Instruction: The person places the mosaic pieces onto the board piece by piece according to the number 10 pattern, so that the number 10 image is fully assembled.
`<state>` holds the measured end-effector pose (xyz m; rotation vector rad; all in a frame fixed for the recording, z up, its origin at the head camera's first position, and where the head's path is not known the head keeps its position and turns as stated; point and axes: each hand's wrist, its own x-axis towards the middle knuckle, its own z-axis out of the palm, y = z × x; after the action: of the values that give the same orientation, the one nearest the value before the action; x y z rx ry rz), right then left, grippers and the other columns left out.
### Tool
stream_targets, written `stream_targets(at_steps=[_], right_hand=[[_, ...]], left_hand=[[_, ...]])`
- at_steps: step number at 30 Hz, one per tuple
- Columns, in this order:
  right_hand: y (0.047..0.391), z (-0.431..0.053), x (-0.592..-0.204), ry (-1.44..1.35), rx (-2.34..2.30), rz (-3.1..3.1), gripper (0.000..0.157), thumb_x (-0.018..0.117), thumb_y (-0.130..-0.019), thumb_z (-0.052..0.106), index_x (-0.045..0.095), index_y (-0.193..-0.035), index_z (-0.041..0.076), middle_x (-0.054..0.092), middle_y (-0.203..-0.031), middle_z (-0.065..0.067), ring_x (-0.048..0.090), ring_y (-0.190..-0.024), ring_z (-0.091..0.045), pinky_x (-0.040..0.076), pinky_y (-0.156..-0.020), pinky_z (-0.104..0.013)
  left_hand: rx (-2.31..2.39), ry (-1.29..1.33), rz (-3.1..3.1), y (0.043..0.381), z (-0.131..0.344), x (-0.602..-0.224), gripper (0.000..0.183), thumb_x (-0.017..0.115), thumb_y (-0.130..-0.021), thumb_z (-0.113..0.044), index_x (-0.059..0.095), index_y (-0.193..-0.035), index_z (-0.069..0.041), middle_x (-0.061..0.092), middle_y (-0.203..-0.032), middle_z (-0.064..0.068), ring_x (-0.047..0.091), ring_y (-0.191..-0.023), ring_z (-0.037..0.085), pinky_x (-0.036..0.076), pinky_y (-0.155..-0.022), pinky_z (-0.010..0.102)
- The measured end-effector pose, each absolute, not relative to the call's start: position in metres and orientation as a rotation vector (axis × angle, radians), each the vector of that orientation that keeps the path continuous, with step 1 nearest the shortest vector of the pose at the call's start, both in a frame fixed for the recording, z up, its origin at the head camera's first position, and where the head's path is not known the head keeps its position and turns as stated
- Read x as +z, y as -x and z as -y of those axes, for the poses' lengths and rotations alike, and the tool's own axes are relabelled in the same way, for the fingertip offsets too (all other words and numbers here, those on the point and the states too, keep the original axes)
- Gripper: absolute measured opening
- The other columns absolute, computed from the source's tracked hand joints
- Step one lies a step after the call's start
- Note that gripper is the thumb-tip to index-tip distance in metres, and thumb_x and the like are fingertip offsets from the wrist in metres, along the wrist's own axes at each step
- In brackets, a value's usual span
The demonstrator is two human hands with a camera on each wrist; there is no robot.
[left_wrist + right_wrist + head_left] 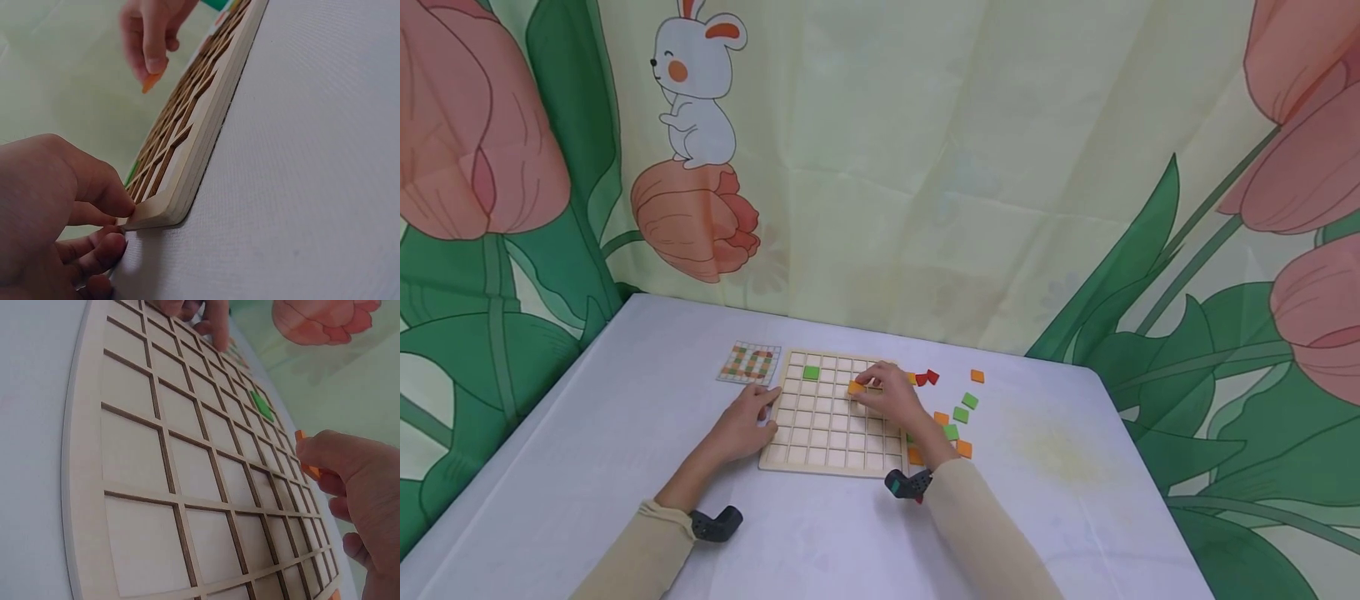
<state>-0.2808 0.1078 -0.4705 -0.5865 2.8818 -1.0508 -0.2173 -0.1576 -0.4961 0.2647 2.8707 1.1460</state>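
A wooden grid board (835,472) lies flat on the white table. One green square tile (811,372) sits in a cell toward its far left. My left hand (743,423) holds the board's left edge, and in the left wrist view its fingertips (127,206) touch the rim by a corner. Over the board's far right part, my right hand (891,396) pinches an orange square tile (855,387) between thumb and fingers. That orange tile (307,461) is tilted and held above the cells in the right wrist view. The right hand and forearm hide some cells.
A pattern card (749,362) with coloured squares lies left of the board. Loose green tiles (961,414), orange tiles (977,376) and red pieces (932,377) are scattered along the board's right side, some partly behind my right arm. A printed curtain (925,167) hangs behind the table.
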Motion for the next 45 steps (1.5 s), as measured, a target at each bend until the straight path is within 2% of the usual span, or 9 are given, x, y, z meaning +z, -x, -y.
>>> stream_targets(at_steps=[7,32,45], right_hand=[[0.284,-0.096,-0.47,0.543,-1.065,-2.849,0.023,0.073,-0.085,0.029,0.073,-0.104,0.016,0.064,-0.101,0.004,0.052,-0.095,-0.015,0.046,-0.079,-0.027],[0.287,-0.063,-0.47,0.667,-1.048,-2.847,0.024,0.073,-0.084,0.024,0.073,-0.104,0.011,0.064,-0.101,0.0,0.055,-0.093,-0.016,0.047,-0.079,-0.027],[0.294,-0.051,-0.482,0.576,-1.069,-2.864,0.025,0.072,-0.085,0.028,0.073,-0.105,0.013,0.062,-0.101,0.002,0.053,-0.092,-0.013,0.045,-0.078,-0.025]], left_hand=[[1.172,-0.267,-2.861,0.219,0.159,-0.496,0.063,0.059,-0.08,-0.006,0.046,-0.141,0.003,0.045,-0.099,0.009,0.042,-0.078,0.017,0.034,-0.06,0.027],[1.173,-0.261,-2.855,0.22,0.16,-0.499,0.063,0.061,-0.081,-0.008,0.046,-0.141,0.002,0.045,-0.098,0.009,0.041,-0.076,0.016,0.034,-0.06,0.027],[1.185,-0.265,-2.856,0.219,0.16,-0.5,0.063,0.062,-0.081,-0.008,0.045,-0.141,0.003,0.046,-0.098,0.009,0.042,-0.076,0.016,0.034,-0.059,0.026]])
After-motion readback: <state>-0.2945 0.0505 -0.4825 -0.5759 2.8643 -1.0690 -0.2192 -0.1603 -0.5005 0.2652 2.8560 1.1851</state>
